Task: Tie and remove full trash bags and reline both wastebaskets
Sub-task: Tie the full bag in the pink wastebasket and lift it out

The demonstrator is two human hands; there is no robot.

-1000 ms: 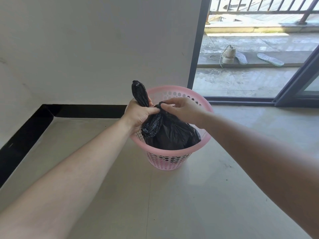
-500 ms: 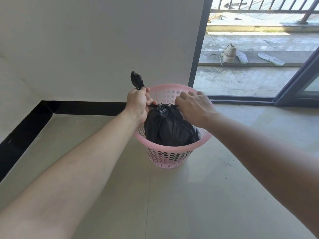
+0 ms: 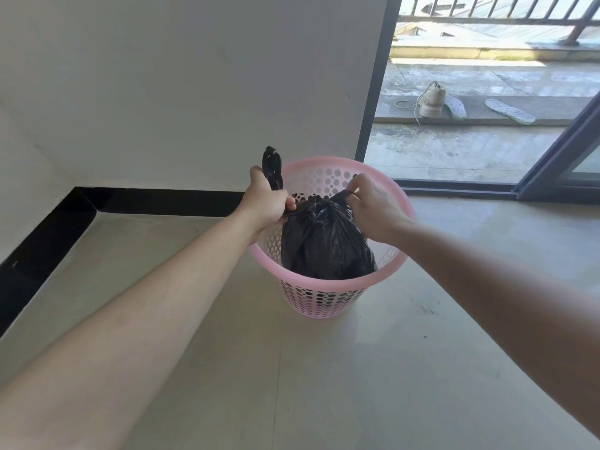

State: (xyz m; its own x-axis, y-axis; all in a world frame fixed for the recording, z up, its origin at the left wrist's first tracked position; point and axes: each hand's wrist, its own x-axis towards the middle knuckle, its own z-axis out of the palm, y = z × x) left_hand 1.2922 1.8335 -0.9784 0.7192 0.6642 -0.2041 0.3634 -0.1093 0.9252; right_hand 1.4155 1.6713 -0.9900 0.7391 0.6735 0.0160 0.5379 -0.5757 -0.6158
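A pink perforated wastebasket (image 3: 328, 298) stands on the floor near the wall. A full black trash bag (image 3: 324, 245) sits inside it, its top gathered into a knot. My left hand (image 3: 266, 203) is at the basket's left rim, fisted around one twisted end of the bag, whose tip sticks up above the fist. At the right side of the knot, my right hand (image 3: 373, 209) pinches the bag's other end. The two ends are pulled apart across the top of the bag.
A white wall with a black skirting (image 3: 156, 201) runs behind and to the left. A sliding glass door frame (image 3: 373, 92) stands right of the basket. Outside lie a shoe (image 3: 431, 100) and two insoles (image 3: 509, 111). Pale floor tiles (image 3: 324, 384) spread in front.
My hands have moved apart, drawing the two bag ends outward over the knot. The right hand shifted right and now pinches its end in view; the left holds its end upright.
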